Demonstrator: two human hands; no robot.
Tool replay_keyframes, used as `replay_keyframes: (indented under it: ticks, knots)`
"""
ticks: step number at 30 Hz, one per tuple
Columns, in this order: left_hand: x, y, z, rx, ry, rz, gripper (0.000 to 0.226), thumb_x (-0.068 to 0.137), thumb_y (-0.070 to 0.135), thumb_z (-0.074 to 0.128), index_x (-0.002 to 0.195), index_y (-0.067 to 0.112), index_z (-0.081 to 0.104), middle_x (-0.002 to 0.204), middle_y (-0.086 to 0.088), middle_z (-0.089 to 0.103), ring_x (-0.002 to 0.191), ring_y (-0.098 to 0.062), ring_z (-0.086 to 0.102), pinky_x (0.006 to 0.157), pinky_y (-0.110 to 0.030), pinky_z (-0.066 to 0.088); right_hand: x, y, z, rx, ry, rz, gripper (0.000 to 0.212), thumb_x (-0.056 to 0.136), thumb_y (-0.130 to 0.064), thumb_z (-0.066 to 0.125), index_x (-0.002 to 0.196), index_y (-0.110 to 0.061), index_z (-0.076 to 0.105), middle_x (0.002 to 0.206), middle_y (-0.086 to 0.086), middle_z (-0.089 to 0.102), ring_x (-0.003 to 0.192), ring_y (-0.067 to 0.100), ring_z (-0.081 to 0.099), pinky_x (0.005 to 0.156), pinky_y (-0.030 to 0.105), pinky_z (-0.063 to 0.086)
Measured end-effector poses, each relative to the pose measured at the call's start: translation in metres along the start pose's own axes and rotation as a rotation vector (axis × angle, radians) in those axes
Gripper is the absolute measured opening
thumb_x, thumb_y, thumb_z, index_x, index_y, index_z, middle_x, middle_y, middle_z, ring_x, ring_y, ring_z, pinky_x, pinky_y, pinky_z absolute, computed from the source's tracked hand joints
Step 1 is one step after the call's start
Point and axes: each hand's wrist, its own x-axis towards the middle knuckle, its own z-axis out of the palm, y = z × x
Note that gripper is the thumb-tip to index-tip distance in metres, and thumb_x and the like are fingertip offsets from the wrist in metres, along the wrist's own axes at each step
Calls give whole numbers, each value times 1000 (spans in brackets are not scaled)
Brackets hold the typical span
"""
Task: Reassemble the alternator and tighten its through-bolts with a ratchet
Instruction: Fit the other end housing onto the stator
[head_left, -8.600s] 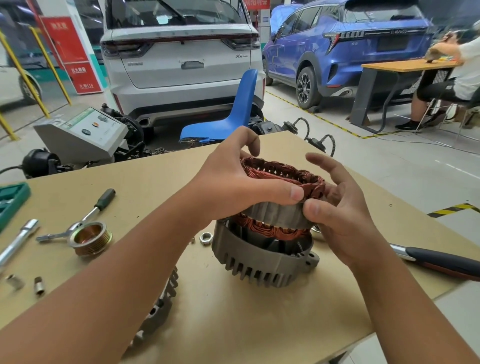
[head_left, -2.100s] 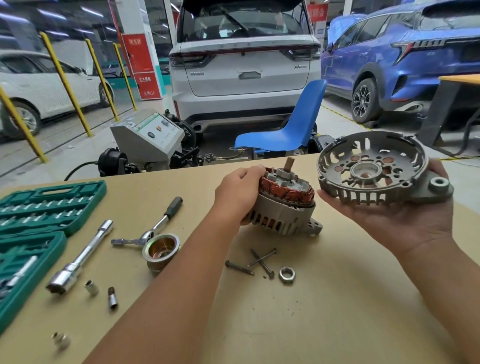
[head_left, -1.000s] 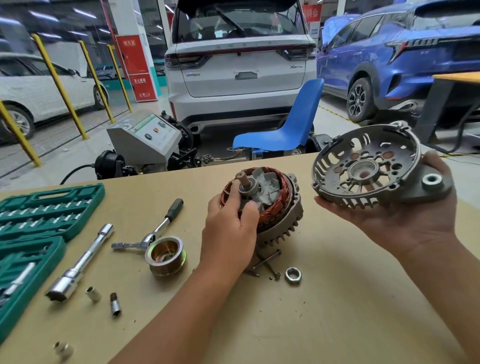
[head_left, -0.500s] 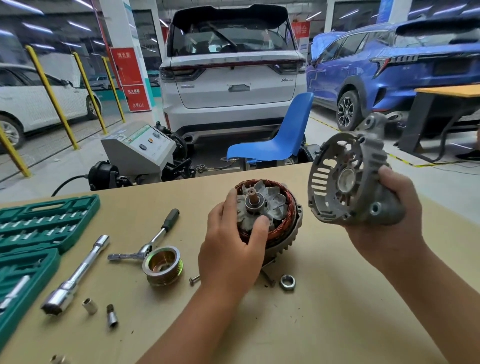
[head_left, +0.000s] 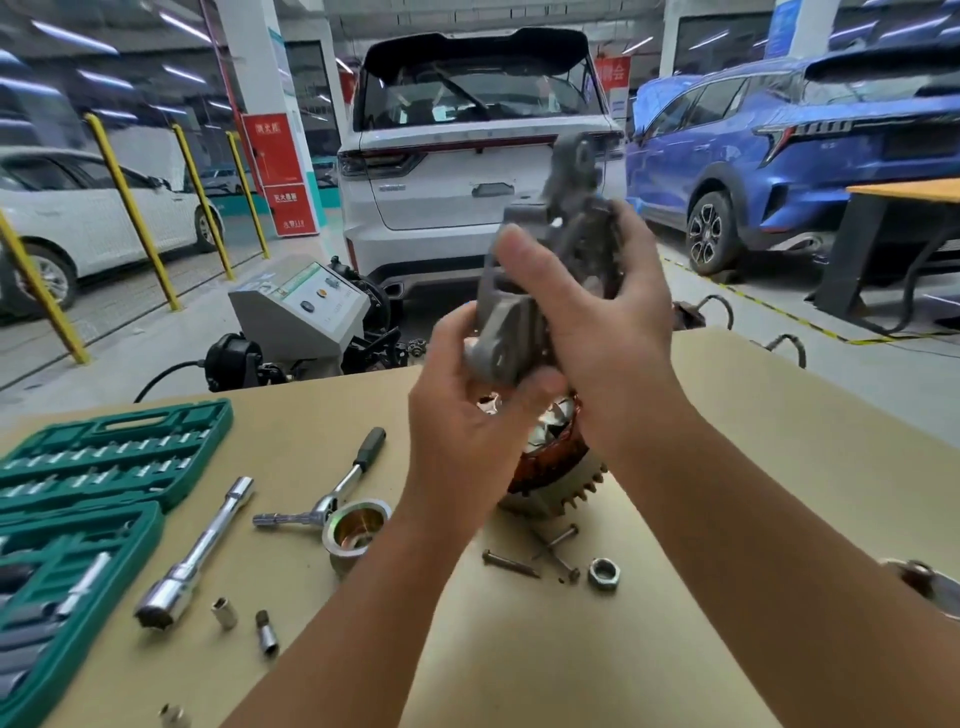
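Note:
Both hands hold the grey front housing (head_left: 511, 325) of the alternator in the air above the table, blurred by motion. My right hand (head_left: 597, 332) grips it from the right, thumb across its face. My left hand (head_left: 467, 415) grips its lower mounting lug from the left. Below them on the table sits the rear half of the alternator (head_left: 550, 467), with copper windings, a fan and a finned rim, mostly hidden by my hands. The ratchet (head_left: 332, 499) lies to its left. Loose through-bolts (head_left: 511, 564) and a nut (head_left: 604, 573) lie in front of it.
A metal pulley (head_left: 356, 530) stands by the ratchet head. An extension bar (head_left: 195, 553) and small sockets (head_left: 224, 613) lie left of it. A green socket case (head_left: 78, 499) fills the table's left edge. Beyond the table stand a grey machine (head_left: 306, 317) and parked cars.
My left hand has let go of the rear half on the table and taken hold of the front housing. The right hand has swung the housing left, over the rear half.

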Motion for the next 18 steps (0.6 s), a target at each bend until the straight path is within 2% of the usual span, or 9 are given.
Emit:
replay_keyframes:
  ticks: [2, 4, 6, 8, 10, 12, 13, 16, 18]
  knots:
    - [12, -2, -18, -199, 102, -138, 41, 92, 34, 75, 128, 22, 61, 116, 2, 75, 109, -21, 71, 91, -37, 58, 11, -4, 6, -32, -68, -10, 75, 57, -86, 72, 121, -47, 63, 129, 8, 61, 111, 23, 68, 94, 47, 57]
    - [24, -3, -37, -482, 150, -341, 58, 93, 41, 69, 140, 9, 56, 130, -13, 69, 118, -32, 65, 94, -44, 56, 26, -7, -4, -213, -125, -35, 69, 67, -81, 64, 129, -51, 55, 115, 3, 65, 104, 16, 69, 84, 42, 58]
    - [31, -5, -52, -723, 149, -494, 63, 97, 47, 56, 148, 10, 50, 144, -16, 60, 132, -32, 55, 110, -54, 46, 34, -7, -16, -356, -267, 28, 78, 66, -73, 69, 137, -50, 46, 98, -2, 70, 77, 7, 67, 60, 24, 52]
    - [34, -9, -59, -816, 85, -594, 61, 103, 51, 41, 148, 12, 51, 149, -16, 57, 138, -35, 53, 115, -57, 42, 34, -1, -21, -308, -454, 121, 65, 68, -67, 75, 123, -35, 60, 85, 0, 74, 53, 9, 55, 42, 20, 39]
    - [34, -13, -62, -748, 70, -736, 63, 99, 56, 43, 135, 10, 66, 140, -18, 64, 125, -38, 64, 100, -57, 55, 35, 5, -24, -262, -469, 179, 50, 74, -63, 77, 109, -28, 66, 77, 3, 74, 49, 14, 52, 37, 22, 35]
    - [35, -16, -58, -557, 92, -882, 66, 89, 61, 52, 118, 6, 75, 123, -19, 73, 103, -37, 75, 76, -51, 64, 36, 9, -30, -279, -396, 264, 48, 77, -61, 78, 106, -25, 66, 76, 6, 73, 50, 17, 55, 37, 22, 36]
    - [34, -18, -55, -442, 139, -929, 66, 85, 62, 57, 113, 5, 75, 113, -19, 77, 94, -36, 77, 72, -50, 65, 35, 12, -34, -284, -377, 322, 48, 78, -57, 79, 107, -22, 66, 77, 10, 74, 48, 16, 54, 36, 21, 36]
    - [32, -28, -47, -263, 318, -935, 54, 85, 54, 69, 101, 3, 74, 94, -17, 79, 80, -35, 78, 76, -52, 64, 17, 30, -46, -299, -346, 403, 46, 79, -49, 82, 107, -15, 66, 78, 16, 75, 41, 18, 48, 36, 22, 37]
    - [32, -31, -41, -183, 298, -932, 41, 97, 44, 67, 102, 4, 75, 92, -15, 80, 82, -34, 79, 78, -50, 64, 3, 40, -50, -302, -271, 331, 52, 72, -56, 83, 105, -19, 67, 73, 12, 75, 37, 22, 51, 37, 24, 41]
